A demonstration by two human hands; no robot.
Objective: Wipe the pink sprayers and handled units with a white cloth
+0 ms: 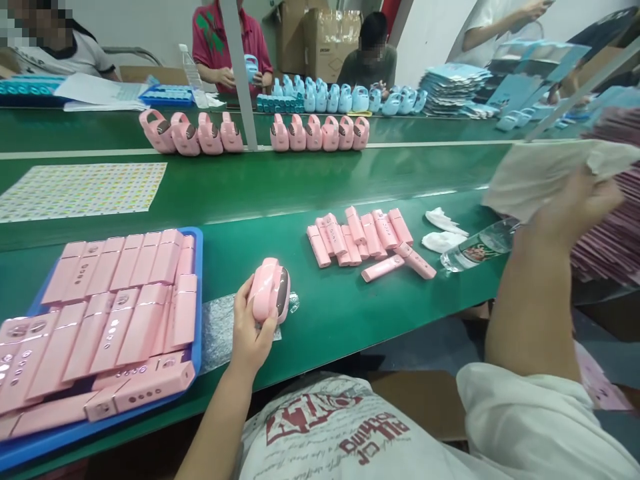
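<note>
My left hand (254,337) is closed around a rounded pink device (265,290) with a dark glossy panel on its right side. It is just above the green bench, over a clear bubble-wrap sheet (217,327). Out to the right, my raised right hand (570,207) grips a thin whitish sheet (530,170); cloth or soft paper, I cannot tell which. Beneath that sheet a clear plastic bottle (477,248) lies on its side, beside crumpled white tissues (443,230). Several slim pink boxes (370,233) lie in a loose pile between my hands.
A blue tray (199,293) full of pink boxes stands at the left. Pink handled devices (313,132) line the far ledge, and a sticker sheet (83,190) lies left. Flat pink stacks (607,220) rise at the right. Co-workers handle light-blue devices (345,99) opposite.
</note>
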